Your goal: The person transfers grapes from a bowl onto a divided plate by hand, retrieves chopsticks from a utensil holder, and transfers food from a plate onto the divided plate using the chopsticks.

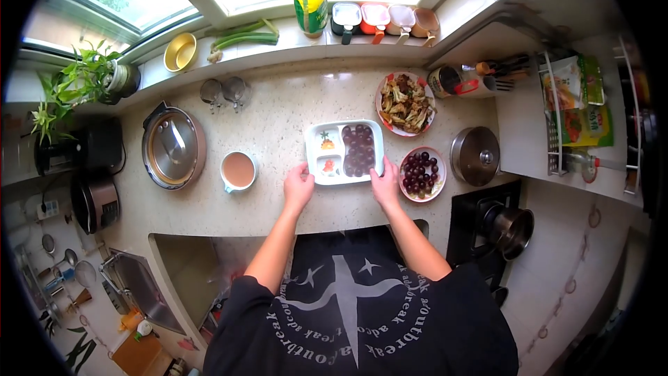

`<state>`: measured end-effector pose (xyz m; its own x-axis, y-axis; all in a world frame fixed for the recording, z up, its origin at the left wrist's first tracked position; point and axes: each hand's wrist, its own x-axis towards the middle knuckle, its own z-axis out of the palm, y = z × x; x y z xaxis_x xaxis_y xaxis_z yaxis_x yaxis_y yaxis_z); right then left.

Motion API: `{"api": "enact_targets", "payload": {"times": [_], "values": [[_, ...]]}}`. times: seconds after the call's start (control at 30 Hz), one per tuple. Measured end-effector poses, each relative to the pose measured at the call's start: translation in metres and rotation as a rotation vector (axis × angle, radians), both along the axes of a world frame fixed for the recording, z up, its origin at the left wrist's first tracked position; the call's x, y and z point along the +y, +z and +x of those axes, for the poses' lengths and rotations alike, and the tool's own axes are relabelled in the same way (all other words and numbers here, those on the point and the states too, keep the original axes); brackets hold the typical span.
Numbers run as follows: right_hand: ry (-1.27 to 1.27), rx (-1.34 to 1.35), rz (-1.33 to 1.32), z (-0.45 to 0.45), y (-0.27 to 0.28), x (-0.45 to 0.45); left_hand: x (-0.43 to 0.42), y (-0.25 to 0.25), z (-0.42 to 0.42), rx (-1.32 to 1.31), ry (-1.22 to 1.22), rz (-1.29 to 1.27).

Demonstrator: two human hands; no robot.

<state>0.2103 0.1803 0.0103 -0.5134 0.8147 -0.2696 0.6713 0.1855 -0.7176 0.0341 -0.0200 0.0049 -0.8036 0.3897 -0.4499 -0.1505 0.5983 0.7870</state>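
At the near corners of the divided tray, your left hand and right hand grasp its sides. Dark round fruit fills its right compartment. Tray sits back from the counter's front edge. Rightward: bowl of similar fruit; plate toward the rear edge. Leftward: mug.
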Motion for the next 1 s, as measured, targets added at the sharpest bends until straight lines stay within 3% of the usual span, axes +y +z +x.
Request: {"api": "enact_targets", "payload": {"times": [0.2,0.3,0.47,0.6,0.87,1.0], "values": [[0.025,0.016,0.022,0.004,0.014,0.005,-0.009,0.021,0.0,0.036,-0.061,-0.005],[0.105,-0.022,0.168,0.005,0.048,-0.016,-0.042,0.024,0.002,-0.011,-0.046,0.043],[0.251,0.158,0.026,-0.003,0.08,-0.051,-0.122,0.043,0.014,-0.36,0.208,0.236],[0.356,0.228,-0.095,-0.016,0.074,-0.085,-0.188,0.073,0.028,-0.572,0.542,0.352],[0.911,0.28,-0.356,-0.068,0.084,-0.155,-0.289,0.115,0.093,-0.386,1.069,0.541],[1.131,0.249,-0.382,-0.089,0.093,-0.187,-0.331,0.131,0.138,-0.196,1.23,0.41]]}}
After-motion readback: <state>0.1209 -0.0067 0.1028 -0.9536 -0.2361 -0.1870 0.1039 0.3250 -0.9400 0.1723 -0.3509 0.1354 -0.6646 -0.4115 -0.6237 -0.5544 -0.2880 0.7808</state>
